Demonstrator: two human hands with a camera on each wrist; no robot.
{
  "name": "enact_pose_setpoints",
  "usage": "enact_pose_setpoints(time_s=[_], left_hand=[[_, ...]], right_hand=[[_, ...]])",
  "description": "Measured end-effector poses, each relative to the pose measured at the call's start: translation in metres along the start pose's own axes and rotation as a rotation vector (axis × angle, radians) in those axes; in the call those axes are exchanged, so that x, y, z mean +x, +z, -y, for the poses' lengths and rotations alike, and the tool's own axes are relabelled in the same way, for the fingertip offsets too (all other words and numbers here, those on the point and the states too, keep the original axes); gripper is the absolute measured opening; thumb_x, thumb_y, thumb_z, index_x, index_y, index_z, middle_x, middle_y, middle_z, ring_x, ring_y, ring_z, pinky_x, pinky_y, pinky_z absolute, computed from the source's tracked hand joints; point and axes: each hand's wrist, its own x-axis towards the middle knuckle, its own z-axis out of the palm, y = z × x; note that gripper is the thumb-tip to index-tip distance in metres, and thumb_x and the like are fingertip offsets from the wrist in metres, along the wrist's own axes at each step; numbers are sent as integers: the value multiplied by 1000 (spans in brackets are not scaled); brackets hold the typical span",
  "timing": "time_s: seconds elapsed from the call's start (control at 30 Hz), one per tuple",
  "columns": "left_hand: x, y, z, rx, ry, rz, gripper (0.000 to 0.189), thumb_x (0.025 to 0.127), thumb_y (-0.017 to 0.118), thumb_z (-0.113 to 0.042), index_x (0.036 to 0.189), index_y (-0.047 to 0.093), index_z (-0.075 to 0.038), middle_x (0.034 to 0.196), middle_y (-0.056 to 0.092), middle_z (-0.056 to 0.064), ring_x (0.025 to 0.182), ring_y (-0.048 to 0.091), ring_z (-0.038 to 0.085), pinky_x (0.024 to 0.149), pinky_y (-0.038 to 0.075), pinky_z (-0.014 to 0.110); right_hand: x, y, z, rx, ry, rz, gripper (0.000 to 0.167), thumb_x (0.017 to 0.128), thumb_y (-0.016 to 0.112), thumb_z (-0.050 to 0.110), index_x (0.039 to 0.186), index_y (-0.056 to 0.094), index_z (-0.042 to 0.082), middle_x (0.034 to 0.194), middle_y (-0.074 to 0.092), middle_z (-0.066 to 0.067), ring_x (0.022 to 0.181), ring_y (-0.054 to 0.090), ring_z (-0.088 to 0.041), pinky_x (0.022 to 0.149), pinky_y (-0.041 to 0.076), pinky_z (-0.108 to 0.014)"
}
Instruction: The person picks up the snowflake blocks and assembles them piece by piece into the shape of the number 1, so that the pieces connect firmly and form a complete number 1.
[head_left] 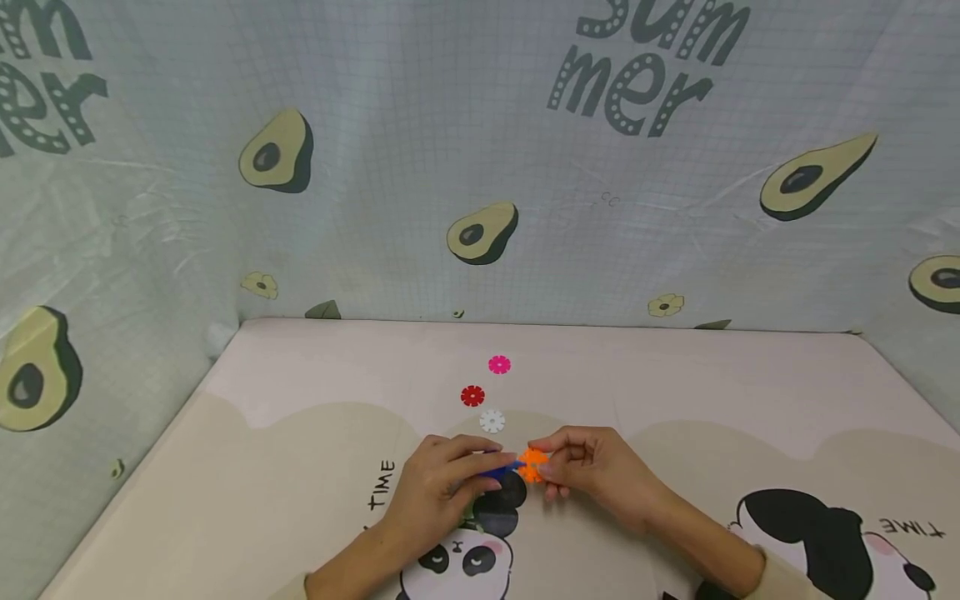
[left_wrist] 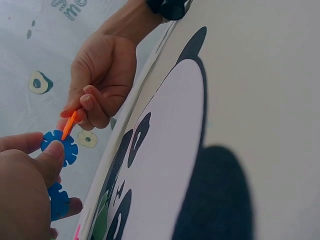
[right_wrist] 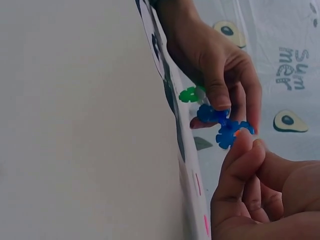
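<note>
In the head view my left hand [head_left: 438, 479] and right hand [head_left: 603, 471] meet over the printed panda. The left hand pinches a cluster of notched plastic snowflake discs. One blue disc [left_wrist: 71, 149] faces the left wrist camera beneath the thumb, and a second blue disc [left_wrist: 59, 202] sits below it. From the right wrist a green disc [right_wrist: 188, 95] and a whitish piece [right_wrist: 200, 93] show at the cluster's far end, partly behind the left hand. Between right thumb and forefinger is an orange snowflake disc [head_left: 532, 465], held edge-on against the upper blue disc's rim.
Beyond the hands lie a white disc [head_left: 492, 421], a red disc [head_left: 472, 396] and a pink disc [head_left: 499, 364] on the beige table [head_left: 262, 483]. A curtain [head_left: 375, 150] printed with avocados hangs along the table's back and sides.
</note>
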Motion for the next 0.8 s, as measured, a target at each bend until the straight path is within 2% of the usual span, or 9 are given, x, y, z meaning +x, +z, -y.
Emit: enact_pose_setpoints(time_s=[0.33,0.63,0.8], left_hand=[[0,0,1,0,-27,-10,37,75,79,-12,110,73,-21,104,67,-6,91,60,10,73,39,18],[-2,0,0,-22,-85,44,39,76,80,-13,112,72,-23,109,66,-7,93,56,10,75,40,21],[-1,0,1,-7,-38,51,39,76,79,-14,114,71,-22,108,65,-7,92,56,11,76,40,21]], right_hand=[[1,-1,2,0,-2,12,33,88,67,4,118,62,-8,78,64,-13,65,62,-18,65,56,-30],[1,1,0,42,1,-1,34,88,66,3,119,60,-10,80,65,-13,67,63,-18,67,56,-29],[0,4,-2,71,-2,2,35,88,67,4,119,60,-10,81,65,-14,67,63,-18,66,54,-27]])
